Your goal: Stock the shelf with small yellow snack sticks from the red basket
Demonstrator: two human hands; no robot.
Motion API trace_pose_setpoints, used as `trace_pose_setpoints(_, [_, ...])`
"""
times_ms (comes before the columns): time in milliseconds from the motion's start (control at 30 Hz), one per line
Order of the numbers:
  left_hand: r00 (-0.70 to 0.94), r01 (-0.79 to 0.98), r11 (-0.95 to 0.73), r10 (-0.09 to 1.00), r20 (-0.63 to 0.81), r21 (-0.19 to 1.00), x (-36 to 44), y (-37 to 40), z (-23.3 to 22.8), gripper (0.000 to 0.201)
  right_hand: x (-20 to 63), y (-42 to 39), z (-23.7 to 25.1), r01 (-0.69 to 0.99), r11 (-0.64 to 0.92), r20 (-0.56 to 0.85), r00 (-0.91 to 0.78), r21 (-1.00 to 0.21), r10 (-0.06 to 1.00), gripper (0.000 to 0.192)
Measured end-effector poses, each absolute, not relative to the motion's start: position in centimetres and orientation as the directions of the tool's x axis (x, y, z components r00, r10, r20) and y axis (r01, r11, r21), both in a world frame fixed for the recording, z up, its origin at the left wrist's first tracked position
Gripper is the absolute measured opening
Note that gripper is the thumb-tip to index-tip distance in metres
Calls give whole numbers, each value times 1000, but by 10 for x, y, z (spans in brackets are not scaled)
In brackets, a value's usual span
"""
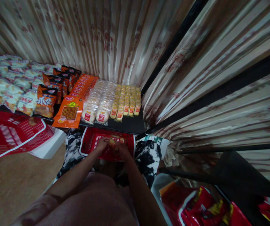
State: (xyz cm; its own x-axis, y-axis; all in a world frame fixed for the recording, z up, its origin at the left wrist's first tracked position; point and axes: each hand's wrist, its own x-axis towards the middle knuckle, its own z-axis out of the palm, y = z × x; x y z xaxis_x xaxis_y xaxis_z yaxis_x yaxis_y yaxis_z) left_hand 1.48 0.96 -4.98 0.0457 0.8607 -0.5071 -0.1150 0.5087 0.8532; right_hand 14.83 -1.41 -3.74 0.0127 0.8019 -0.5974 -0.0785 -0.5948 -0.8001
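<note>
My left hand (102, 145) and my right hand (123, 150) meet over a small red basket (91, 141) that rests on my lap. Between the fingers of both hands is a small yellowish snack packet (112, 143). Another small packet (121, 140) lies in the basket beside my hands. Just beyond the basket, a dark shelf (127, 125) carries rows of small yellow packets (126, 100), clear-wrapped round cakes (99, 102) and orange flat packets (71, 111).
More snack bags (10, 88) fill the shelf to the left. A larger red basket (12, 133) sits at the left on a white box (49, 147). Striped curtain hangs behind and to the right. Red bags (196, 205) lie at the lower right by a dark frame.
</note>
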Motion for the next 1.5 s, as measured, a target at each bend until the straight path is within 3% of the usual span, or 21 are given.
trace_pose_setpoints(67, [39,-56,463,887,-461,885,15,11,-51,12,149,-16,-36,-79,-577,-580,18,-813,815,33])
trace_pose_setpoints(167, [16,118,355,933,-359,927,16,14,-47,14,152,-19,-30,49,-513,-513,3,-857,858,34])
trace_pose_setpoints(367, [93,444,-17,995,-28,896,21,14,-11,24,161,-20,-16,208,-292,-312,-71,-934,947,25])
trace_pose_setpoints(500, [83,414,-141,990,117,899,31,11,15,35,170,-16,0,94,-272,-278,-61,-958,959,29])
trace_pose_setpoints(700, [62,290,-306,951,302,907,48,13,39,36,180,2,34,7,-155,-152,142,-988,978,38])
trace_pose_setpoints(933, [179,495,-433,899,399,754,57,20,56,46,189,29,50,49,-14,-5,191,-999,982,32])
trace_pose_setpoints(1167, [251,762,-493,822,510,420,65,34,60,55,196,56,41,306,64,172,343,-950,924,30])
trace_pose_setpoints(1333, [317,809,-501,813,488,309,69,45,52,66,194,74,44,423,19,202,393,-906,897,30])
trace_pose_setpoints(1500, [343,819,-511,801,491,262,68,55,45,62,193,89,42,528,-55,195,406,-847,893,24])
